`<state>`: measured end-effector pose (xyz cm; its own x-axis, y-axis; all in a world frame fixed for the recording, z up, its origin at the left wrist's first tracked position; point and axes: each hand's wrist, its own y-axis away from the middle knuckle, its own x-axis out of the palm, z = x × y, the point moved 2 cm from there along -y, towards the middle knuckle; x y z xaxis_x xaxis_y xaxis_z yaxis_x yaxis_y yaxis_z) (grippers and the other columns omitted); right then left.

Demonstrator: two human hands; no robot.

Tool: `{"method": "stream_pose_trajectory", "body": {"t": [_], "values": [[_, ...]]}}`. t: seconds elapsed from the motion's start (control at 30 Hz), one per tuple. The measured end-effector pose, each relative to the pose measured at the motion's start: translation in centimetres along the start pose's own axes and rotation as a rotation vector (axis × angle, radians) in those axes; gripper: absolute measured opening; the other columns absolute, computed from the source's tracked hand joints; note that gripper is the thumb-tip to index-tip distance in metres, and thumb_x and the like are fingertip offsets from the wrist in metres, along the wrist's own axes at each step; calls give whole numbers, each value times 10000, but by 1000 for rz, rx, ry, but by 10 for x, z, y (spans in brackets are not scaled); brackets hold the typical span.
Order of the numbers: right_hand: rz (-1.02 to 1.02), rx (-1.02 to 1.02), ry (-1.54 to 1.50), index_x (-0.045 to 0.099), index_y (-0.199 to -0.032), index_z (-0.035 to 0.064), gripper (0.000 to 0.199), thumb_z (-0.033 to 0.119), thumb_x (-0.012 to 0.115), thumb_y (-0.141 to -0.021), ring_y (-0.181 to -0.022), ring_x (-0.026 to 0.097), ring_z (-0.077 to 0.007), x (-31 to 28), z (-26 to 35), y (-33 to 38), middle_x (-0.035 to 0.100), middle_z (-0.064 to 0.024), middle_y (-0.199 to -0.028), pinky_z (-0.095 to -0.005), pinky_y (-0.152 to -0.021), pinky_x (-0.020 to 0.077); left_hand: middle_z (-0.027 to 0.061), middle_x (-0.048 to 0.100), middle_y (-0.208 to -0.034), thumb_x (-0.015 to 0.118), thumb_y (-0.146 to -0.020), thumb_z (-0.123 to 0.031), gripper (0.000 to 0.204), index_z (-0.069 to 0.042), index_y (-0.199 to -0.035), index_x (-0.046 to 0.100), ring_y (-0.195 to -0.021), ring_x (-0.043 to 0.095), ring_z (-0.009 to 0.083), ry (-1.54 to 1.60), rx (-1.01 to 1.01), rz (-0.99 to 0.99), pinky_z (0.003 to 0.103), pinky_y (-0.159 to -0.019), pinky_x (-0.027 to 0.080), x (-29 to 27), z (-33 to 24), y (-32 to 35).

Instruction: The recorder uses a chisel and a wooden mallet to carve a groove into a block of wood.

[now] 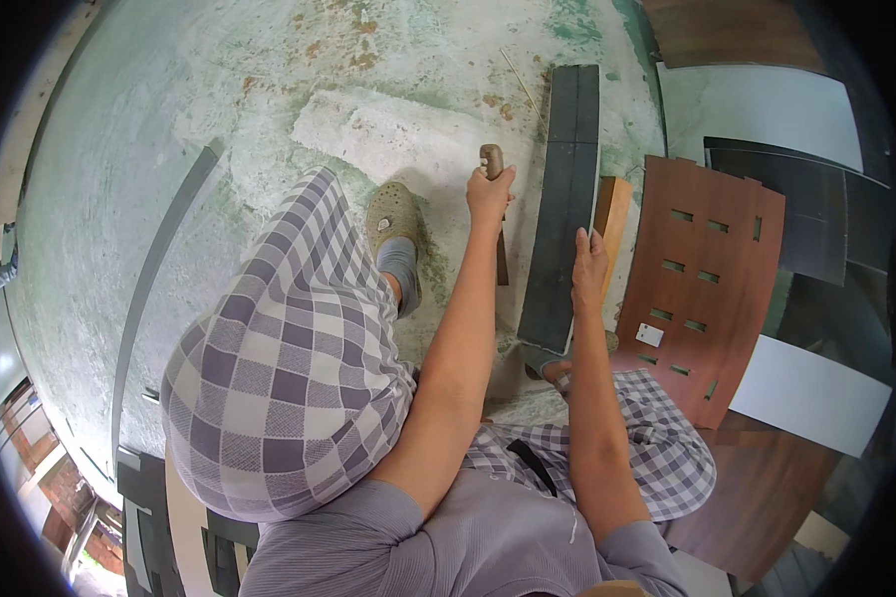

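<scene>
My left hand is closed around a brown-handled tool. The handle's rounded end shows past my fingers, and a narrow dark brown strip runs from the hand back toward me; its exact kind I cannot make out. Just right of it lies a long dark grey board with a pale edge, slanting away from me. My right hand holds this board by its right edge, with fingertips pointing away from me; part of the grip is hidden. An orange-brown wood piece sticks out beside the board, next to that hand.
A reddish-brown slotted panel lies at right among white panels and dark sheets. A thin grey strip lies on the stained floor at left. My clog-shod foot stands left of the tool; more boards are at lower left.
</scene>
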<state>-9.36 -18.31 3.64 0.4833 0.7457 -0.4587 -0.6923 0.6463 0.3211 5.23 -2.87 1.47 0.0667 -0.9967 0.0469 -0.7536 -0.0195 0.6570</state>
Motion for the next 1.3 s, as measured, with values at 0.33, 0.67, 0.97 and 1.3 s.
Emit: {"method": "stream_pose_trajectory", "body": {"t": [0.33, 0.67, 0.97, 1.3], "values": [[-40, 66, -289, 474, -767, 75, 379, 383, 473, -987, -700, 315, -72, -8, 24, 12, 345, 54, -725, -250, -635, 299, 81, 611, -736, 747, -752, -310, 359, -15, -870, 579, -583, 595, 150, -4, 12, 118, 293, -540, 486, 5, -2, 8], [-38, 42, -233, 414, -694, 142, 426, 458, 473, -974, -682, 279, -75, -10, 15, 12, 303, 65, -697, -247, -609, 258, 52, 602, -790, 759, -758, -315, 370, -41, -951, 602, -643, 580, 155, 214, -34, 356, 302, -586, 484, 15, -14, 16], [-81, -68, -24, 563, -1234, -11, 468, 376, 459, -990, -1059, 537, -166, -8, 19, 18, 608, -97, -1138, -278, -941, 388, 42, 611, -837, 788, -726, -313, 395, -61, -973, 610, -748, 580, 138, 55, -24, 395, 301, -674, 476, 11, -16, 13], [169, -40, -187, 433, -1378, 0, 504, 337, 431, -1003, -1216, 471, -176, -4, 42, 16, 513, -119, -1343, -280, -1034, 338, 47, 641, -931, 815, -724, -274, 466, -45, -1066, 596, -808, 607, 144, 415, -42, 701, 298, -753, 505, 14, -52, 31]]}}
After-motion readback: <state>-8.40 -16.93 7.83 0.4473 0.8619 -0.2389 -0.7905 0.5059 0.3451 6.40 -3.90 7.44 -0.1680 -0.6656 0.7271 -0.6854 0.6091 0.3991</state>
